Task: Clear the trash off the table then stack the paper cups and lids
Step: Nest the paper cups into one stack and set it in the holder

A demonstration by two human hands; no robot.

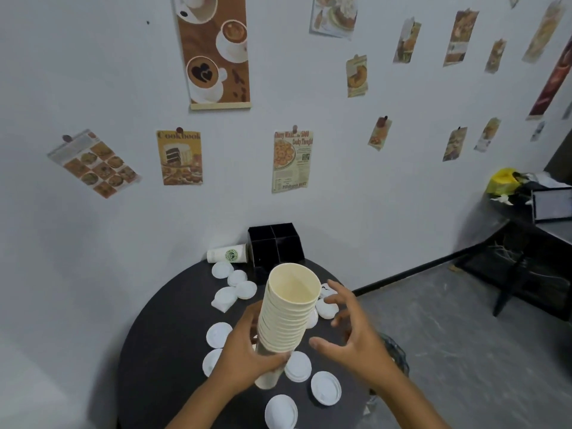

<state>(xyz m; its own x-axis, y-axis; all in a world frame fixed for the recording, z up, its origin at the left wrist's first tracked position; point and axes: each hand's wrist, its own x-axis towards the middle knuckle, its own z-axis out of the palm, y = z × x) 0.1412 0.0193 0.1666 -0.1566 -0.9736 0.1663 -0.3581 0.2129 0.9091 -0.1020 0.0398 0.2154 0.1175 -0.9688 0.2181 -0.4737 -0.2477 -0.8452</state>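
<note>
Left hand (247, 351) grips a tall stack of nested paper cups (286, 320) above the round table (161, 342); right hand (349, 332) hovers beside the stack, fingers spread; one cup (227, 253) lies behind it and lids (326, 387) lie scattered around it, unstacked

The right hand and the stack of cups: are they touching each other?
Apart. The head view shows the right hand open beside the stack of cups, with dark table visible between them; only the left hand grips it.

White lids (325, 387) litter the round table (161, 351); its left side lies bare
</note>
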